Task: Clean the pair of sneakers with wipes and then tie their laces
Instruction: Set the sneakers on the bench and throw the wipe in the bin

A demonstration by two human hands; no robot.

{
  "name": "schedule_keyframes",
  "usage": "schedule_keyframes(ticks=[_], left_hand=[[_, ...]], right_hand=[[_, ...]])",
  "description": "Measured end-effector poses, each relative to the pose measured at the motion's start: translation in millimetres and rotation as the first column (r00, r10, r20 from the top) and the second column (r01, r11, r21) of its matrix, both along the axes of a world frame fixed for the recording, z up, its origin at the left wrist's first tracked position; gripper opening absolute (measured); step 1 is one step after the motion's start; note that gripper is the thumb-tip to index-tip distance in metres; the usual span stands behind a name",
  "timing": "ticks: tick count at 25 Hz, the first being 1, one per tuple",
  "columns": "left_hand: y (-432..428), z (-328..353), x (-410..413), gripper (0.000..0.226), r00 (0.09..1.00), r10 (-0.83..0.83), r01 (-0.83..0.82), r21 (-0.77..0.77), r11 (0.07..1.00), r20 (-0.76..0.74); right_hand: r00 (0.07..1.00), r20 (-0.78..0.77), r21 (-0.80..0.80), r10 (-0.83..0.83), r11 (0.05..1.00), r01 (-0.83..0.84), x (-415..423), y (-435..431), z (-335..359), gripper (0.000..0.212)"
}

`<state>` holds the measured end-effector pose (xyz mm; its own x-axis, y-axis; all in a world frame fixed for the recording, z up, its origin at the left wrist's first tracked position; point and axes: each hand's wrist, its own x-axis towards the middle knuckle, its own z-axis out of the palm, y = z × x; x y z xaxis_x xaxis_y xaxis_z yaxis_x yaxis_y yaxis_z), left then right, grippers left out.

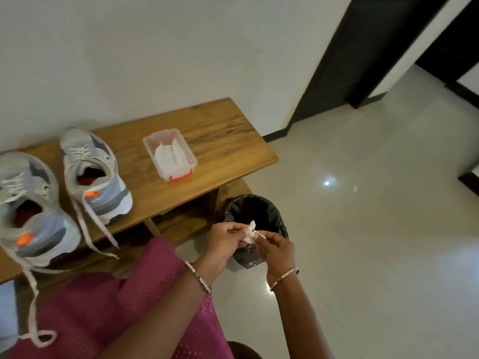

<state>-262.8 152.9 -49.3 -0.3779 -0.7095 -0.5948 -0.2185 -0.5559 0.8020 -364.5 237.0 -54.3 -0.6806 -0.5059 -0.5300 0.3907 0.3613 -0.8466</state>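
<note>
A pink garment (108,312) fills the view from six to eight o'clock, and both forearms rise from it, each wrist wearing a thin bracelet. The left hand (225,240) and the right hand (279,251) meet just below the middle of the view, and their curled fingertips together pinch a crumpled white wipe (250,233), the left hand at its nine o'clock side and the right at its four o'clock side. The wipe is held over the near rim of a small bin (274,213) lined with a black bag, which stands on the pale tiled floor (375,203) just beside the end of the bench (220,141).

At nine o'clock from the hands, the near sneaker (33,211) sits on the bench with its heel towards the camera. The far sneaker (96,177) stands just beside it at its two o'clock. Both are grey with an orange heel tab, and their untied laces (103,229) trail over the bench's front edge. Farther along the bench, at twelve o'clock from the left hand, an open clear wipe box (169,154) with a red latch holds white wipes. Beyond it stands a white wall (181,47), with a dark door frame (350,55) at one o'clock.
</note>
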Motion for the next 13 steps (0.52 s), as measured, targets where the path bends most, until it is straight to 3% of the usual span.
schedule_keyframes(ticks=[4, 7, 9, 11, 13], left_hand=[[-13, -42, -43, 0.018, 0.994, -0.004, -0.001, 0.041, 0.999, 0.112], [-38, -73, -47, 0.023, 0.978, 0.011, -0.025, 0.064, 0.998, 0.21], [-52, -96, -38, 0.028, 0.97, 0.015, -0.033, 0.071, 0.997, 0.245], [-55, -86, -27, 0.028, 0.967, 0.031, -0.045, 0.051, 0.998, 0.254], [-56, -73, -19, 0.027, 0.972, 0.058, -0.066, 0.029, 0.997, 0.229]], right_hand=[[0.982, -0.005, 0.126, -0.188, 0.974, 0.187, -42, -23, -51, 0.007], [0.986, 0.047, 0.182, -0.159, 0.972, 0.149, -64, -46, -78, 0.025], [0.992, 0.046, 0.263, -0.121, 0.959, 0.105, -79, -49, -109, 0.023], [0.994, -0.014, 0.318, -0.106, 0.942, 0.105, -88, -46, -135, 0.015], [0.992, -0.098, 0.355, -0.079, 0.929, 0.109, -79, -43, -119, 0.02]])
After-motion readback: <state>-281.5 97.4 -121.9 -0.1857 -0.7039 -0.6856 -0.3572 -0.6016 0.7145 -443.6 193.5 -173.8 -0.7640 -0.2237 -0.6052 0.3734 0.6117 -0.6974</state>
